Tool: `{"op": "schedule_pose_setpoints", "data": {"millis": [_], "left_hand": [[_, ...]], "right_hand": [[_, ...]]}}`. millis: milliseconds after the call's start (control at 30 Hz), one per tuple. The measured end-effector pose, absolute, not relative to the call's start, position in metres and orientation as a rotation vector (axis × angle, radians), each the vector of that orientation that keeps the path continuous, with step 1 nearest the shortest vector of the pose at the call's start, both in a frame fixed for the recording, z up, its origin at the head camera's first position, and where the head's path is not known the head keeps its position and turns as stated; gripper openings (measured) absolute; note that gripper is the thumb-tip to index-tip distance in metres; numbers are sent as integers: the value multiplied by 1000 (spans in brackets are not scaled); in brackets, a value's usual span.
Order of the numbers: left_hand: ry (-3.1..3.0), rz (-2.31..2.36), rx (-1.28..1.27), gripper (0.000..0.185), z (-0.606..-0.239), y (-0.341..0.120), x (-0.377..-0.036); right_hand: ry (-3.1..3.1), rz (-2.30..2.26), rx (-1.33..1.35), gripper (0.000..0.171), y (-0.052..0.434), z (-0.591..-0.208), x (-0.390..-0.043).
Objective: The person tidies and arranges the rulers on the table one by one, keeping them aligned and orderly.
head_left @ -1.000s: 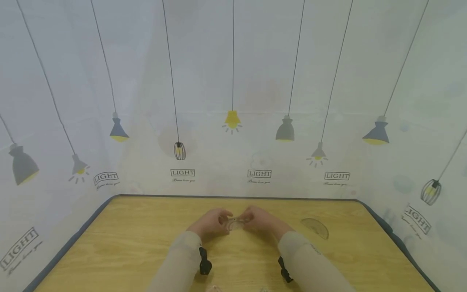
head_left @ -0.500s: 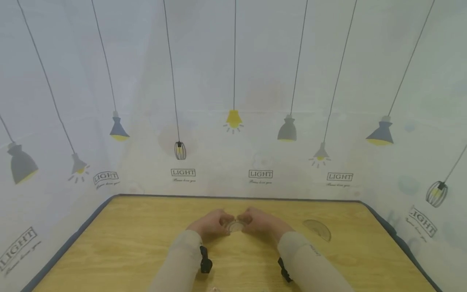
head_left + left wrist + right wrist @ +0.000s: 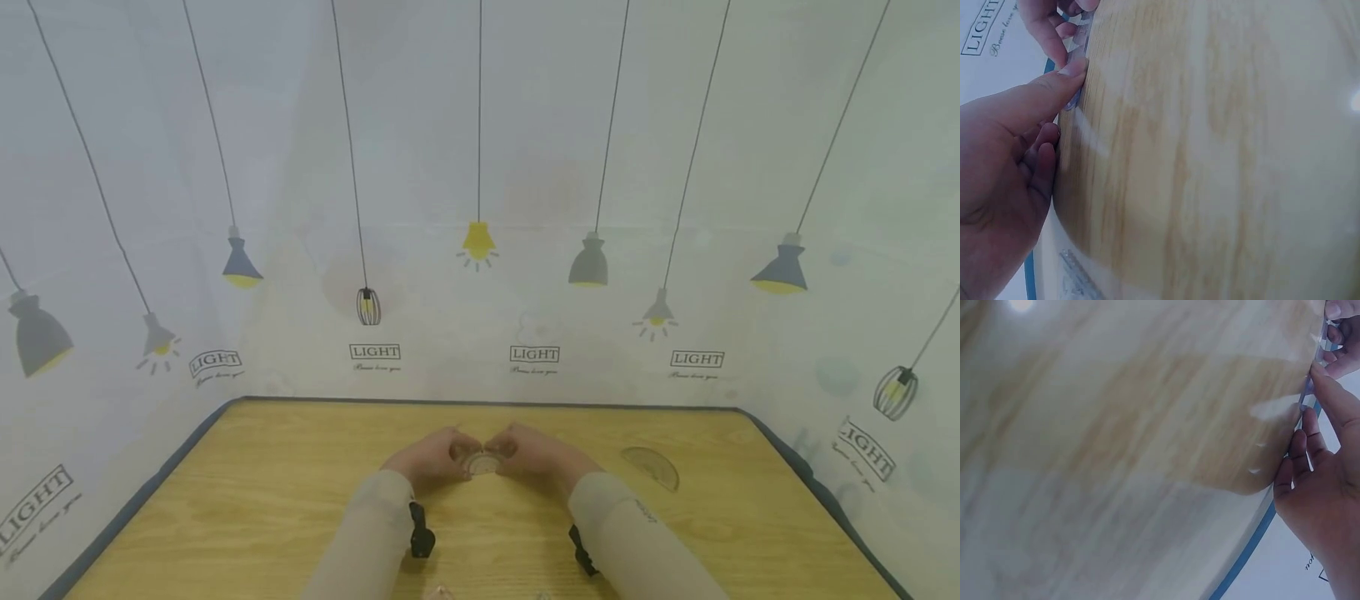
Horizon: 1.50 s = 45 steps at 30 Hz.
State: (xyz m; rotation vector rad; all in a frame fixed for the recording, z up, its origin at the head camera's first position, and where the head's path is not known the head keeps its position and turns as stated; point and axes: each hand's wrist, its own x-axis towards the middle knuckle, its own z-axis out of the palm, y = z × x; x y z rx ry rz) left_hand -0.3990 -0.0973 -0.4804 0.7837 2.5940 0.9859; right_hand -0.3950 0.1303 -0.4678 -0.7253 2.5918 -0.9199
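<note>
Both hands meet over the middle of the wooden table [image 3: 262,508]. Between them is a small clear plastic piece [image 3: 481,463], rounded in outline, just above or on the tabletop. My left hand [image 3: 452,452] pinches its left side with thumb and curled fingers. My right hand [image 3: 512,450] pinches its right side the same way. In the left wrist view the left thumb [image 3: 1035,94] presses on the clear edge [image 3: 1074,100]. In the right wrist view the right hand's fingers [image 3: 1329,394] lie along the clear edge [image 3: 1305,400].
A clear half-round protractor [image 3: 651,467] lies flat on the table, right of the hands. A white curtain [image 3: 480,167] printed with lamps closes in the table's back and both sides. Two small clear bits [image 3: 442,593] show at the near edge.
The hands have drawn a little closer together and the clear piece has sunk lower between them, nearer the tabletop. The protractor on the right has not moved.
</note>
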Motion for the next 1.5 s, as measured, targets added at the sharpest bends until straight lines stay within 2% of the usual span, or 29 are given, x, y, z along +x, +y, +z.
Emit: {"op": "schedule_pose_setpoints", "data": {"millis": [300, 933, 1233, 1500], "left_hand": [[2604, 957, 842, 50, -480, -98, -399], [2500, 1084, 726, 54, -482, -100, -393], [2538, 1045, 776, 38, -483, -97, -392], [2539, 1099, 706, 38, -478, -93, -387]], "right_hand": [[2594, -930, -759, 42, 128, -467, -399], [2565, -984, -763, 46, 129, -471, -399], [2578, -991, -752, 44, 130, -467, -393], [2592, -974, -731, 46, 131, -461, -383]]}}
